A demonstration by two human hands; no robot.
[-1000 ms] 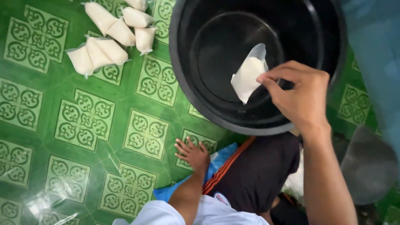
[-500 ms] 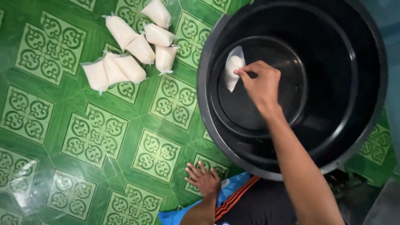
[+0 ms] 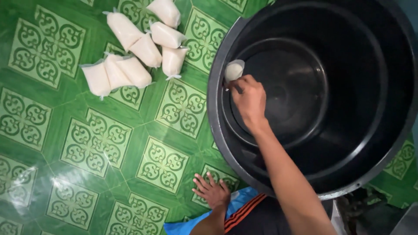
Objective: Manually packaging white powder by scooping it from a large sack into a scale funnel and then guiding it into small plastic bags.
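My right hand (image 3: 249, 98) reaches deep into a large black plastic tub (image 3: 392, 143) and grips a small clear bag of white powder (image 3: 233, 70), pressed near the tub's left inner wall at the bottom. My left hand (image 3: 212, 190) lies flat on the green patterned floor (image 3: 87, 139) with fingers spread, just below the tub's near rim. It holds nothing. Several more filled white bags (image 3: 135, 48) lie in a cluster on the floor at the upper left.
My dark trouser leg with orange stripes (image 3: 248, 213) and a blue cloth (image 3: 183, 226) lie at the bottom edge. A grey object (image 3: 405, 222) shows in the bottom right corner. The tub fills the right half of the view.
My right hand has carried the white bag lower and leftward inside the tub, down to its bottom edge. The view has shifted slightly. The left hand stays planted on the floor.
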